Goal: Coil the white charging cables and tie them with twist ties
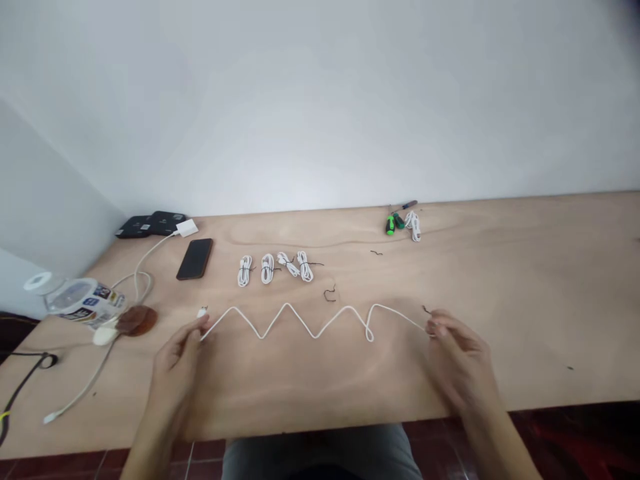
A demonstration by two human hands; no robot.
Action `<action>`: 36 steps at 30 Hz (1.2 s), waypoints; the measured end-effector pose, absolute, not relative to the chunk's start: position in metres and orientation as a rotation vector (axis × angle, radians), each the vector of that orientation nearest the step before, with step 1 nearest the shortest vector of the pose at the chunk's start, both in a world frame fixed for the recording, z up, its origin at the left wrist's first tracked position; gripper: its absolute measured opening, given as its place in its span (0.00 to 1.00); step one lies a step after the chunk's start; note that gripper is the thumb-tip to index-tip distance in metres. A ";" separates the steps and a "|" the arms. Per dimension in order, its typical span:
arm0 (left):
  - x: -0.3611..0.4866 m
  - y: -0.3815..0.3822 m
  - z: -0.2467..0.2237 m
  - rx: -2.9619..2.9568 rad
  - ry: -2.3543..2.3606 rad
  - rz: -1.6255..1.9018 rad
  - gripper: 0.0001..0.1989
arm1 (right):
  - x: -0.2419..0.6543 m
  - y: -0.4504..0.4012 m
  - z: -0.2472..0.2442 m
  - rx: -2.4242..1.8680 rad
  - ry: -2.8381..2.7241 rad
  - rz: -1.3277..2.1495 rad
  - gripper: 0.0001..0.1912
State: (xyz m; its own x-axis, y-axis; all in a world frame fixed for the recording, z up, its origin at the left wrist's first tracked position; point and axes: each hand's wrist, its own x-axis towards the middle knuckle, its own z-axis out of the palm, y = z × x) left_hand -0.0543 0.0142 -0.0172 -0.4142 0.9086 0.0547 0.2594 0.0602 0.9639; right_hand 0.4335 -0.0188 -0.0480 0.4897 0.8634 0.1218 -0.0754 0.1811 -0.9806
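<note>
Jar label [95, 303] illegible; left hand [175, 363], right hand [460, 360] pinch white cable [287, 305].

Matt, lightly grained plywood worktop [525, 300]; smooth, faintly sheened white plastic cable [287, 305]; glossy black phone [195, 259]; shiny green plastic screwdriver handle [391, 225]; white plastic charger [187, 228], smooth and matt, with no visible texture.

White zigzag cable [287, 305], tan plywood [525, 280] — wavy grain

A thin white cable [274, 321] lies flat in zigzags, looped near one end.
</note>
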 end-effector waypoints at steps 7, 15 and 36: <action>-0.004 0.011 -0.031 1.191 1.580 1.432 0.18 | 0.369 -0.027 -0.032 -1.366 -1.384 0.729 0.09; 0.055 -0.015 -0.034 1.142 1.416 1.244 0.19 | 0.310 -0.031 -0.031 -1.340 -1.549 0.972 0.11; 0.099 -0.024 -0.026 1.252 1.429 1.242 0.13 | 0.281 -0.028 -0.012 -1.017 -1.839 1.027 0.09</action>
State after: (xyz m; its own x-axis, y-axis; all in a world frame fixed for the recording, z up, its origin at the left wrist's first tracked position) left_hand 0.0990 -0.0243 -0.0263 -0.1437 0.9895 0.0140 0.1515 0.0080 0.9884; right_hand 0.2809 -0.0280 -0.0121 -0.3741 0.8952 0.2423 0.2635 0.3531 -0.8977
